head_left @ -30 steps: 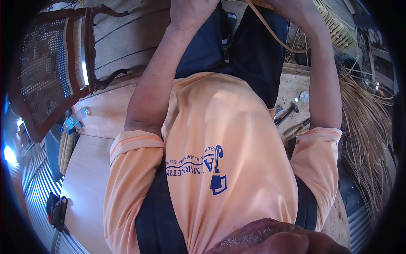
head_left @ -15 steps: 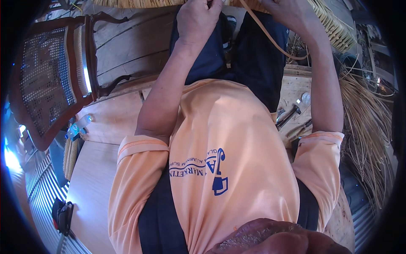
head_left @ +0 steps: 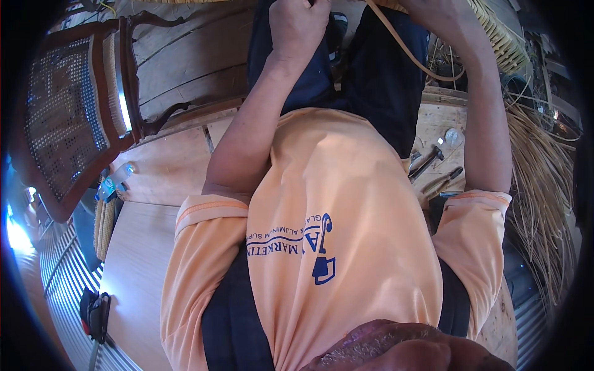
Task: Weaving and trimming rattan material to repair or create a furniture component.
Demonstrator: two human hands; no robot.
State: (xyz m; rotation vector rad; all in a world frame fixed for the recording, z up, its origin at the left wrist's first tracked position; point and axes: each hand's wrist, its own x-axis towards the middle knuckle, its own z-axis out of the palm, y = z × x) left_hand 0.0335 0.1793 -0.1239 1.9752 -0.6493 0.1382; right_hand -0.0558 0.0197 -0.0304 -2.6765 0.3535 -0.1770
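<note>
The tan strip [head_left: 406, 52] dips in a loop below and left of the right hand [head_left: 440, 20], nearer it than the left hand [head_left: 302, 28], its long run slanting down rightward. The left hand curls, but I cannot tell what either grips (the top edge crops both). Far left, a plastic bottle [head_left: 116, 180] sits by the caned chair [head_left: 69, 108], contents unclear

Hands [head_left: 300, 28] up top; tan strip [head_left: 403, 47] loops nr R forearm [head_left: 487, 130].

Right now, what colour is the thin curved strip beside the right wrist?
The thin curved strip is tan, or light brown; best seen in the head view.
</note>
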